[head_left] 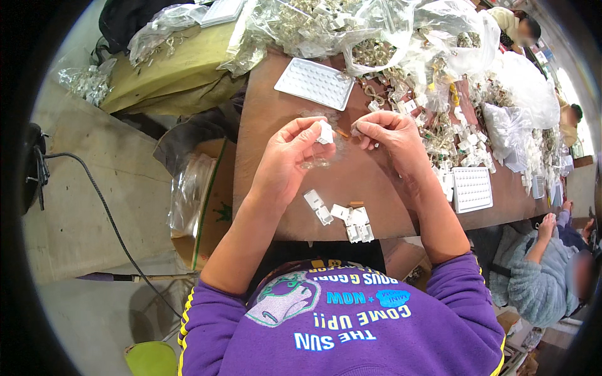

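My left hand (290,150) is closed, with a small white plastic piece (325,133) pinched between thumb and fingertips above the brown table (263,156). A hand's width to the right, my right hand (395,136) is closed too, its thumb pressed to the index finger. Something small and dark shows at those fingertips, too small to name. Closer to me lie several white plastic housings (359,218), one long one (318,207) set apart at a slant. A small orange-brown strip (357,203) lies beside them. Clear bits (315,163) show just below my left fingers.
A white tray with rows of pits (315,83) lies beyond my hands; another pitted tray (472,189) is at the right. Heaped small parts (442,135) and clear plastic bags (382,37) cover the far and right side. A cardboard box (216,207) stands left. Other people (539,269) sit at right.
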### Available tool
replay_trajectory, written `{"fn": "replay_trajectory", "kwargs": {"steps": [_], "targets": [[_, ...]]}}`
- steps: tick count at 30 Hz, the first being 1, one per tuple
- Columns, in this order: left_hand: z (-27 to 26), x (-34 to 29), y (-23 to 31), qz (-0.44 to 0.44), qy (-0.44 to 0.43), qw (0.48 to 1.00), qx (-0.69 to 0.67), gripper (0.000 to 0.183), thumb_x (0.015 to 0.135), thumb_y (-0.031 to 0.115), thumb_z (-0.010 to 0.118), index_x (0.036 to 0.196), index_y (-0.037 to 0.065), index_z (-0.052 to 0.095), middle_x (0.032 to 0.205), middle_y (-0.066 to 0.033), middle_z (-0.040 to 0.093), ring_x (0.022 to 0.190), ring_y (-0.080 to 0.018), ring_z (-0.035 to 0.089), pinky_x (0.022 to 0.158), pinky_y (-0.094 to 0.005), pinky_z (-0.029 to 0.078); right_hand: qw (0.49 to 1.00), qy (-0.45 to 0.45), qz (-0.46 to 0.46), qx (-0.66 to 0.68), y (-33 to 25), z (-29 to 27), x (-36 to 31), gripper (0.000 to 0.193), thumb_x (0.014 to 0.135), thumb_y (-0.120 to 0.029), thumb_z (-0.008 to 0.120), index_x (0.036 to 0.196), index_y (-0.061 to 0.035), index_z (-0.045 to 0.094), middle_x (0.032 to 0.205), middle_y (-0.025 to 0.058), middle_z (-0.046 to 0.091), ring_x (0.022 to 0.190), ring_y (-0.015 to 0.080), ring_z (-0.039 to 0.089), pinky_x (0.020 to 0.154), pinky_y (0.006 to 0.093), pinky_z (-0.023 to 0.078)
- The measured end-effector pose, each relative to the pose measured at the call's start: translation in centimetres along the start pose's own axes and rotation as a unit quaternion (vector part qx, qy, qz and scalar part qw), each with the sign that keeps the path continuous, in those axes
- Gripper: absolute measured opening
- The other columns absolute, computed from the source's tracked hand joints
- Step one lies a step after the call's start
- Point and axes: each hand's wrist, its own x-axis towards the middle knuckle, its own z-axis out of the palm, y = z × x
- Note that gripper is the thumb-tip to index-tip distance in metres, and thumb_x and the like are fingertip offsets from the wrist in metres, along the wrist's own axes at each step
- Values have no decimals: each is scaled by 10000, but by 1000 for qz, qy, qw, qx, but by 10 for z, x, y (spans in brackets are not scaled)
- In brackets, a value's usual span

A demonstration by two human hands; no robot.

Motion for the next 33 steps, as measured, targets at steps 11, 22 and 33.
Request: {"fn": "replay_trajectory", "kwargs": {"steps": [11, 22, 33], "targets": [[-1, -1, -1, -19, -21, 1000, -2, 216, 941, 169, 610, 1102, 26, 603, 959, -74, 669, 830, -171, 668, 746, -284, 538, 999, 32, -14, -26, 4, 0, 2, 111, 873, -137, 690, 893, -30, 715, 754, 15, 665, 663, 55, 586, 589, 190, 439], [-1, -1, -1, -25, -11, 1000, 6, 221, 938, 169, 614, 1101, 20, 602, 956, -78, 671, 826, -179, 670, 755, -295, 535, 998, 45, -33, -33, 4, -4, 4, 113, 862, -132, 699, 889, -24, 720, 758, 18, 667, 669, 63, 586, 595, 205, 431], [-2, 0, -3, -29, -16, 999, 4, 231, 943, 167, 605, 1114, 12, 599, 962, -86, 670, 824, -178, 670, 749, -292, 540, 996, 14, 19, 90, -1, -3, 3, 164, 874, -94, 679, 983, 26, 656, 931, 107, 690, 803, 166, 675, 743, 267, 544]]}}
